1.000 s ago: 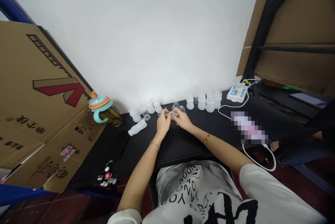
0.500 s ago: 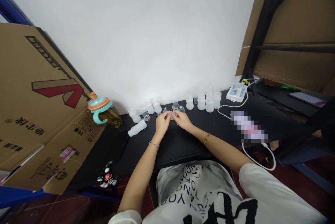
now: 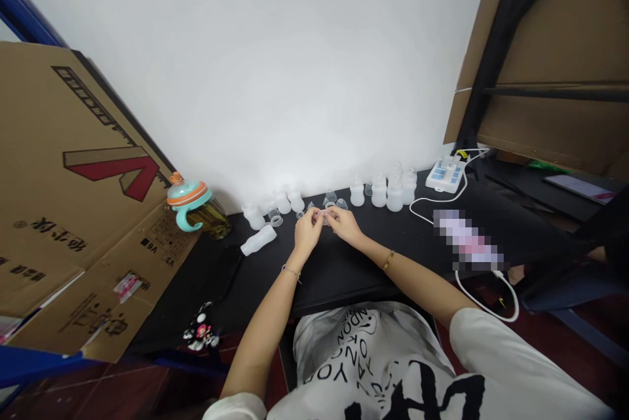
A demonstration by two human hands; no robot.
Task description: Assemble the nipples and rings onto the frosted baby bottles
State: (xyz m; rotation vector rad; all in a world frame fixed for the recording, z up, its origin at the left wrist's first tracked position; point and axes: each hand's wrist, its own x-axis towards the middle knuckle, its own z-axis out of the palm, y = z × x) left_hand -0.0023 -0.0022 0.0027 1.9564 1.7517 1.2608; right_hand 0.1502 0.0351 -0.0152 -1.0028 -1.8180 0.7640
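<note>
My left hand [image 3: 307, 234] and my right hand [image 3: 346, 226] meet over the black table [image 3: 334, 269], fingers pinched together. Between their fingertips is a small translucent ring-shaped piece [image 3: 325, 213], perhaps a baby bottle collar; the fingers hide much of it. Just beyond the hands lie clear dome caps [image 3: 341, 204] and other small clear parts. Left of them, a milky bottle [image 3: 259, 239] lies on its side, with several more bottle bodies [image 3: 295, 200] behind it. To the right, several baby bottles with clear tops [image 3: 394, 194] stand upright by the wall.
A lidded jug [image 3: 209, 213] with a turquoise handle stands at the left beside a large cardboard sheet [image 3: 108, 210]. At the right are a white power strip [image 3: 445, 174], a cable and a pixelated object [image 3: 466, 240]. A dark phone-like object [image 3: 222, 270] with a charm [image 3: 201, 333] lies at front left.
Both hands stay together on the small ring-shaped piece, with only a slight shift of the fingers. The whole view has moved very slightly; the bottles and caps stay put.
</note>
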